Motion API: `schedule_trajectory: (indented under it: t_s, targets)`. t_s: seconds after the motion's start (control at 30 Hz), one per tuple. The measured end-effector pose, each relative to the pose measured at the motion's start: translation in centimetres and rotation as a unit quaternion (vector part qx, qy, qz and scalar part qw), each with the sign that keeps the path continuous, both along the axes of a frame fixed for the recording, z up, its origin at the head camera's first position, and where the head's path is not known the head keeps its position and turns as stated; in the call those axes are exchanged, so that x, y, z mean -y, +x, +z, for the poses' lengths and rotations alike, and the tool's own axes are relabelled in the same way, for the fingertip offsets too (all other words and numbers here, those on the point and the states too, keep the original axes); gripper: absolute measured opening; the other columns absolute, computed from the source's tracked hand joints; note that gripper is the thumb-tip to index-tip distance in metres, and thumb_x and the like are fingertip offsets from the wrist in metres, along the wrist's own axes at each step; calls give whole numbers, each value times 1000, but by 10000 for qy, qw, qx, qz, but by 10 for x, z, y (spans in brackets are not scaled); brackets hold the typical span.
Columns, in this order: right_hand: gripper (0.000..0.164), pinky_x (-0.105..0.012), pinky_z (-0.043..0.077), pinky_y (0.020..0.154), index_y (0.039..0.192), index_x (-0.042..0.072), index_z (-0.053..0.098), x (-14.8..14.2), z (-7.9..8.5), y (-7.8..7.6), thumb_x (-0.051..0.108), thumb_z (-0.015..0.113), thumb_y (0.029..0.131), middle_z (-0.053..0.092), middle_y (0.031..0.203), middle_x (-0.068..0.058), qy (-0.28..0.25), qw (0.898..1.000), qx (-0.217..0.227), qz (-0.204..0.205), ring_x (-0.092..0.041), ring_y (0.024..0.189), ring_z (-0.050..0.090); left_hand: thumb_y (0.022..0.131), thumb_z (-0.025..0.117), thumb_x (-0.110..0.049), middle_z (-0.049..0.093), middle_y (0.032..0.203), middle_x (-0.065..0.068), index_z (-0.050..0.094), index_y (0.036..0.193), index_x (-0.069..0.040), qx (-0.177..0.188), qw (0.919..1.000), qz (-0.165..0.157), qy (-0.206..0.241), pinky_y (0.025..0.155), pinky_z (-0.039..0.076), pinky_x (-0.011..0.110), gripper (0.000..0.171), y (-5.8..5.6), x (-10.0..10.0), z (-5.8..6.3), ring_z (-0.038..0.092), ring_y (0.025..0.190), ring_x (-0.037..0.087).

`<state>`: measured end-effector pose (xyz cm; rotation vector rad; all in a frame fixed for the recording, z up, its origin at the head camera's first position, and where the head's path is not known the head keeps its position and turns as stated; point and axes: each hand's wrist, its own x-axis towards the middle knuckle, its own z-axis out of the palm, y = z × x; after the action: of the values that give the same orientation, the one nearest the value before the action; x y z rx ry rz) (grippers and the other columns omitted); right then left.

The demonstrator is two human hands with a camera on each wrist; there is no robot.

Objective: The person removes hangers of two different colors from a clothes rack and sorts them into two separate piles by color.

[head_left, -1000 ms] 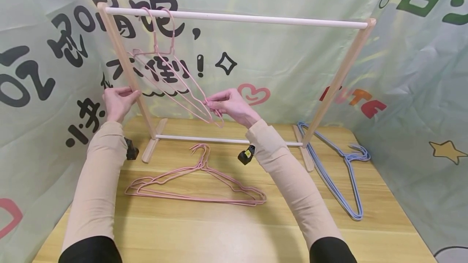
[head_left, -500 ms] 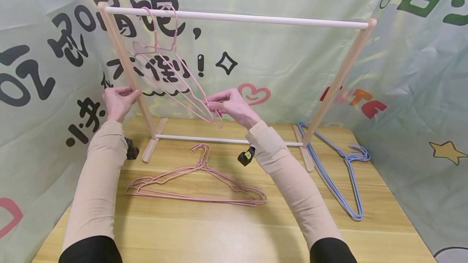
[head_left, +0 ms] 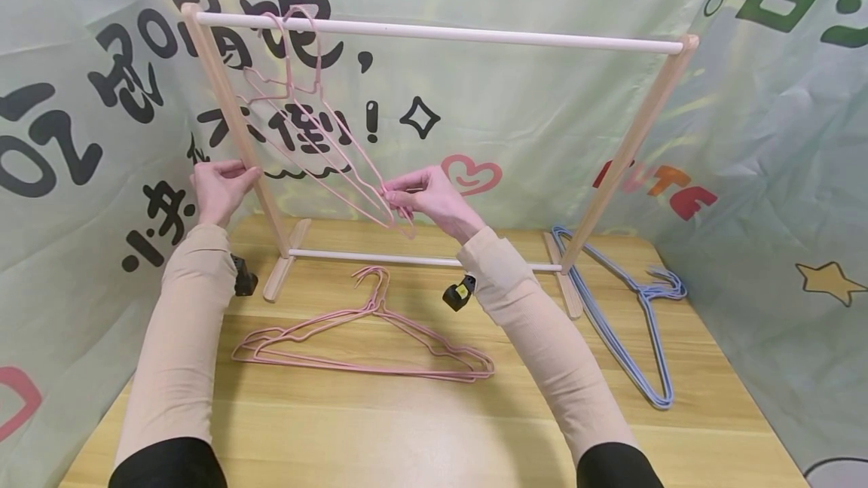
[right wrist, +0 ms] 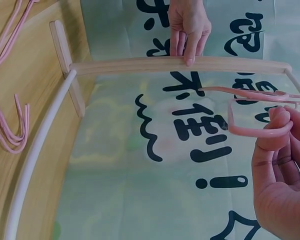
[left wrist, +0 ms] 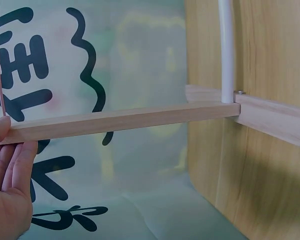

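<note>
My left hand [head_left: 222,190] grips the left wooden upright [head_left: 220,89] of a garment rack, thumb on one side and fingers on the other in the left wrist view. My right hand [head_left: 434,198] pinches a pink clothes hanger [right wrist: 262,133] near one lower corner. The hook of this hanger curves over the white top rail [head_left: 475,36]; whether it bears on the rail, I cannot tell. Just left of it, another pink hanger [head_left: 288,59] hangs from the rail by its hook. Both hangers slant down toward my right hand.
Several pink hangers [head_left: 374,310] lie stacked on the wooden table [head_left: 380,435] in front of the rack. A stack of blue hangers [head_left: 649,322] lies by the rack's right foot [head_left: 568,292]. A white lower bar [head_left: 380,257] joins the feet. Printed cloth hangs behind.
The held hanger's hook has risen a little, then shifted left along the top rail toward the other hanger. My right hand has barely moved. The left hand stays on the upright.
</note>
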<state>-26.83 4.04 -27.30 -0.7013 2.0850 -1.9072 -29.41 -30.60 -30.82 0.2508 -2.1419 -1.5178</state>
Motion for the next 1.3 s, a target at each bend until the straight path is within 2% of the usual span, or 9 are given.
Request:
schedule_trajectory:
  t_s: [0.2,0.43,0.7,0.97,1.3]
  targets:
    - [26,-20,45,52,115,-20,65,-6,-3,3,-6,65,92,71,68,2,-10,10000,-16,-58,-8,54,57,85,76,-9,56,55,-33,65,121,14,-52,9999,-10,100,56,48,2,44,-1,0,-1,58,56,-15]
    - [28,-19,45,52,117,-21,63,-19,-12,6,-6,63,94,70,68,5,10,10000,24,20,-9,55,54,86,77,-11,55,55,-34,64,122,13,1,10000,-16,42,57,48,2,45,-1,1,0,58,57,-16]
    - [26,-20,46,53,116,-21,63,-39,-31,10,-6,62,94,68,69,1,60,10000,42,52,-10,57,55,86,77,-12,53,54,-35,66,122,11,37,10000,55,-50,58,48,2,44,-1,1,0,57,57,-16]
    - [26,-20,47,52,116,-23,62,-66,-52,19,-7,60,95,70,68,4,302,9995,109,50,-9,55,57,87,77,-13,53,55,-34,66,123,10,100,9999,38,-41,59,48,2,44,-1,1,0,57,58,-16]
    - [25,-22,49,54,113,-22,64,-110,-84,32,-4,59,96,69,72,4,703,9967,42,393,-9,59,58,87,77,-13,53,55,-35,67,122,10,90,9999,81,-100,60,49,2,43,0,1,0,57,58,-17]
